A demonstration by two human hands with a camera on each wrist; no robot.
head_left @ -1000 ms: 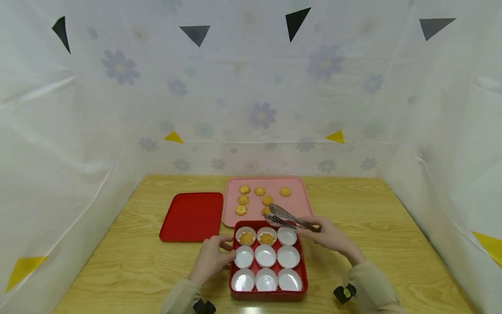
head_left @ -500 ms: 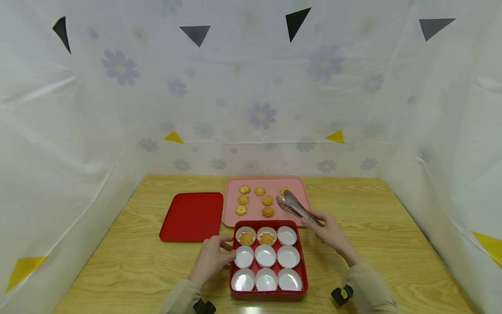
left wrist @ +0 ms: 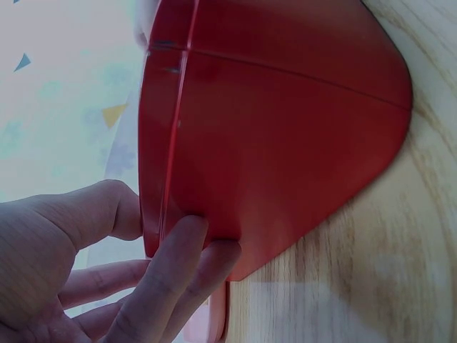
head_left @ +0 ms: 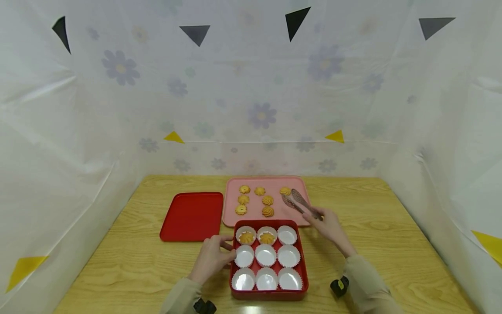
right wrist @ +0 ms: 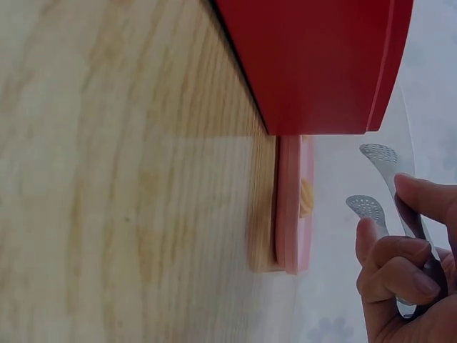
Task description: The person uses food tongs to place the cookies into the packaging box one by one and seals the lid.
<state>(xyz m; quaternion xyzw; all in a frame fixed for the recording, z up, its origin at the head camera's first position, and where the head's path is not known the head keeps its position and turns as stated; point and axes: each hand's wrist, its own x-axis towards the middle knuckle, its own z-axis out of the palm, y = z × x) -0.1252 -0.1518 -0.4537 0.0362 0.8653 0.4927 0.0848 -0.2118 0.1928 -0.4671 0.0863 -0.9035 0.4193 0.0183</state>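
My left hand [head_left: 211, 259] grips the left side of a red box [head_left: 268, 296]. In the left wrist view its thumb is at the rim and its fingers lie against the box's outer wall [left wrist: 285, 143]. White paper cups [head_left: 265, 256] line the box, and two in the back row hold star-shaped cookies [head_left: 246, 237]. My right hand [head_left: 329, 226] holds metal tongs [head_left: 301, 200] with perforated tips, spread apart with nothing between them. The tips hang over the pink tray [head_left: 251, 219], just right of a swirled cookie [head_left: 285, 191].
Several more cookies [head_left: 268, 211] lie on the pink tray behind the box. A red tray or lid [head_left: 192, 218] lies to the left on the wooden table [head_left: 353, 205]. White patterned sheeting [head_left: 219, 109] encloses the back and sides.
My right hand has carried the tongs from over the box's back edge rightward and away from me, toward the swirled cookie at the tray's far right. My left hand has stayed on the box.
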